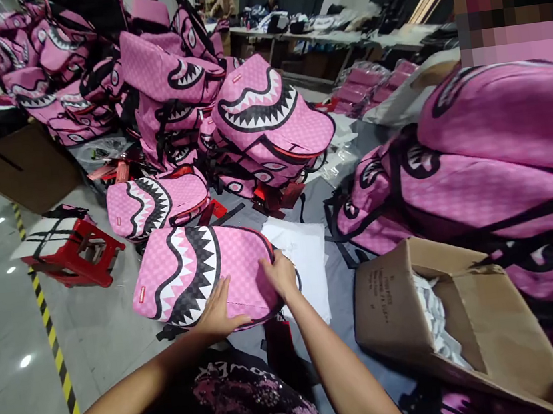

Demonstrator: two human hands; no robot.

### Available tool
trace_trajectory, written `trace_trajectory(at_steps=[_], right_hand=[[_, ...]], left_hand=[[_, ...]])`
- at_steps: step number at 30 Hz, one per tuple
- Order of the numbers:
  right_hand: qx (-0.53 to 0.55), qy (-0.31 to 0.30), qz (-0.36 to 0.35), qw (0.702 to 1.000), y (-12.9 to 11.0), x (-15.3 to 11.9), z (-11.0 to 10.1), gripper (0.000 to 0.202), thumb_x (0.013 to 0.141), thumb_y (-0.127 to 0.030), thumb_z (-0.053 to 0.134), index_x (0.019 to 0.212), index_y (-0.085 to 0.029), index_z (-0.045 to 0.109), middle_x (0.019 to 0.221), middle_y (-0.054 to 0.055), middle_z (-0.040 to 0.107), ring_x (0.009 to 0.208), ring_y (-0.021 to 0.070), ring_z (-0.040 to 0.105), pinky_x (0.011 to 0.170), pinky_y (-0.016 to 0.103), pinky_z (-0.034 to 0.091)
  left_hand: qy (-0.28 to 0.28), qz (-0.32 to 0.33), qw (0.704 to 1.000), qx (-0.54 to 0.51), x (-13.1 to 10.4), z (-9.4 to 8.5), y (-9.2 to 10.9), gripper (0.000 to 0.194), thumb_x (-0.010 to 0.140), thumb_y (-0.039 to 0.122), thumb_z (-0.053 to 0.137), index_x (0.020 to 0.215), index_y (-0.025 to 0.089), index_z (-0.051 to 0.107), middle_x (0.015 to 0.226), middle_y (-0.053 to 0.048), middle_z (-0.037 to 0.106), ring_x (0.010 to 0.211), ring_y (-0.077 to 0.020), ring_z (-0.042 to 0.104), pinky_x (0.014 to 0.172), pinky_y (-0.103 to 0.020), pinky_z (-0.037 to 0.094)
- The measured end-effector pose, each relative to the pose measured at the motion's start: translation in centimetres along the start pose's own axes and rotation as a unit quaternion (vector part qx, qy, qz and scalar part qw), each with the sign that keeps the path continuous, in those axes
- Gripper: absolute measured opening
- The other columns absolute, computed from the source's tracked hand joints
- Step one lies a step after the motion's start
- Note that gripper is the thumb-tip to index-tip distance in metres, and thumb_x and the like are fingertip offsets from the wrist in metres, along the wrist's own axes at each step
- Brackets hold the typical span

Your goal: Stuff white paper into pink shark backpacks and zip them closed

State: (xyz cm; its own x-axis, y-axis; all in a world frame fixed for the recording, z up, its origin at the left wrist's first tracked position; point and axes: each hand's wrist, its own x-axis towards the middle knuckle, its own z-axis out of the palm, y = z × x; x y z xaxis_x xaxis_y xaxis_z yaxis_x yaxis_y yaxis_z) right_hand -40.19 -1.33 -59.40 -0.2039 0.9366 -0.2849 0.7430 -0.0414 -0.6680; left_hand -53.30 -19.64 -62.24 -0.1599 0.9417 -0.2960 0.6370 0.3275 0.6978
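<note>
A pink checkered backpack (242, 255) with a black-and-white shark mouth lies flat in front of me, its top end to the right. My left hand (219, 311) rests on its near side with the fingers spread over the front panel. At the top end, my right hand (281, 273) has its fingers bent over the dark-trimmed edge and grips the bag there. White sheets of paper (308, 263) lie beside and partly under that end. Another pink backpack (187, 194) sits just beyond.
Pink backpacks (263, 101) are piled ahead, with more stacked at the right (495, 180). An open cardboard box (386, 301) stands at the near right. A red stool (78, 258) is on the floor at left. People are in the background.
</note>
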Motion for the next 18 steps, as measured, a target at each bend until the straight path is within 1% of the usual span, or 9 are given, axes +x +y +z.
trace_trajectory(at_steps=[2, 5, 7, 10, 12, 14, 16, 17, 18], right_hand=[[0.222, -0.06, 0.016, 0.973, -2.2, -0.6, -0.7, 0.02, 0.083, -0.031, 0.061, 0.098, -0.017, 0.063, 0.091, 0.008, 0.072, 0.086, 0.0236, 0.068, 0.078, 0.033, 0.053], [0.494, -0.162, 0.052, 0.853, -5.6, -1.8, -0.9, 0.018, 0.077, -0.033, 0.068, 0.084, -0.02, 0.057, 0.069, 0.0, 0.064, 0.059, 0.0157, 0.059, 0.052, 0.024, 0.048], [0.556, -0.182, 0.021, 0.81, -6.8, -2.5, -1.0, 0.027, 0.076, -0.04, 0.071, 0.084, -0.022, 0.054, 0.065, -0.003, 0.06, 0.051, 0.012, 0.053, 0.044, 0.021, 0.041], [0.548, -0.209, -0.087, 0.805, -5.3, -2.6, -3.6, 0.041, 0.082, -0.06, 0.063, 0.097, -0.023, 0.056, 0.079, 0.001, 0.066, 0.059, 0.0133, 0.06, 0.049, 0.022, 0.046], [0.492, -0.125, -0.133, 0.851, -1.5, -2.2, -7.5, 0.046, 0.084, -0.064, 0.057, 0.105, -0.023, 0.057, 0.091, 0.005, 0.07, 0.069, 0.0165, 0.065, 0.056, 0.026, 0.051], [0.37, 0.07, -0.127, 0.917, 4.2, -1.3, -12.6, 0.039, 0.087, -0.055, 0.055, 0.108, -0.022, 0.059, 0.098, 0.007, 0.072, 0.078, 0.0189, 0.068, 0.065, 0.029, 0.053], [0.174, 0.261, -0.058, 0.948, 10.6, -0.3, -17.7, 0.031, 0.094, -0.041, 0.045, 0.104, -0.018, 0.063, 0.1, 0.011, 0.072, 0.089, 0.0217, 0.068, 0.079, 0.033, 0.053], [0.062, 0.305, 0.006, 0.95, 13.6, 0.1, -19.8, 0.031, 0.097, -0.034, 0.04, 0.106, -0.015, 0.064, 0.104, 0.014, 0.072, 0.097, 0.0236, 0.067, 0.087, 0.036, 0.051], [-0.044, 0.291, 0.081, 0.952, 16.2, 0.5, -21.4, 0.033, 0.097, -0.028, 0.039, 0.111, -0.013, 0.065, 0.109, 0.017, 0.071, 0.104, 0.0256, 0.066, 0.09, 0.037, 0.05]], left_hand=[[0.009, 0.014, 0.999, -0.042, 0.2, -0.3, 3.3, 0.126, 0.069, 0.048, 0.078, 0.161, 0.011, 0.0, 0.167, -0.018, -0.003, 0.155, -0.0327, -0.002, 0.127, -0.049, 0.01], [0.082, 0.039, 0.992, -0.082, -0.1, -1.5, 7.6, 0.126, 0.07, 0.047, 0.078, 0.16, 0.011, -0.001, 0.167, -0.019, -0.003, 0.155, -0.0348, -0.001, 0.126, -0.051, 0.011], [0.143, 0.055, 0.983, -0.105, -0.5, -3.1, 8.7, 0.102, 0.08, 0.047, 0.068, 0.16, 0.016, 0.013, 0.166, -0.017, 0.019, 0.153, -0.0327, 0.02, 0.124, -0.048, 0.023], [0.216, 0.027, 0.965, -0.147, -0.7, -6.2, 7.6, 0.064, 0.087, 0.052, 0.057, 0.14, 0.017, 0.052, 0.138, -0.013, 0.062, 0.127, -0.0298, 0.059, 0.109, -0.043, 0.045], [0.248, -0.016, 0.955, -0.163, -0.5, -8.0, 6.0, 0.059, 0.082, 0.059, 0.058, 0.119, 0.014, 0.065, 0.114, -0.012, 0.073, 0.104, -0.0286, 0.069, 0.096, -0.041, 0.054], [0.26, -0.045, 0.952, -0.157, -0.3, -9.1, 4.9, 0.06, 0.079, 0.063, 0.06, 0.109, 0.013, 0.069, 0.102, -0.01, 0.075, 0.091, -0.0266, 0.07, 0.085, -0.038, 0.057], [0.269, -0.048, 0.953, -0.134, 0.1, -9.6, 4.8, 0.06, 0.079, 0.064, 0.058, 0.109, 0.014, 0.07, 0.101, -0.008, 0.076, 0.09, -0.0255, 0.07, 0.084, -0.036, 0.057], [0.275, -0.042, 0.954, -0.114, 0.3, -9.6, 5.2, 0.06, 0.08, 0.064, 0.058, 0.111, 0.015, 0.07, 0.103, -0.008, 0.075, 0.093, -0.0255, 0.07, 0.087, -0.036, 0.056], [0.283, -0.037, 0.954, -0.088, 0.5, -9.6, 5.8, 0.06, 0.081, 0.062, 0.058, 0.116, 0.016, 0.07, 0.108, -0.008, 0.075, 0.096, -0.0256, 0.07, 0.09, -0.036, 0.056]])
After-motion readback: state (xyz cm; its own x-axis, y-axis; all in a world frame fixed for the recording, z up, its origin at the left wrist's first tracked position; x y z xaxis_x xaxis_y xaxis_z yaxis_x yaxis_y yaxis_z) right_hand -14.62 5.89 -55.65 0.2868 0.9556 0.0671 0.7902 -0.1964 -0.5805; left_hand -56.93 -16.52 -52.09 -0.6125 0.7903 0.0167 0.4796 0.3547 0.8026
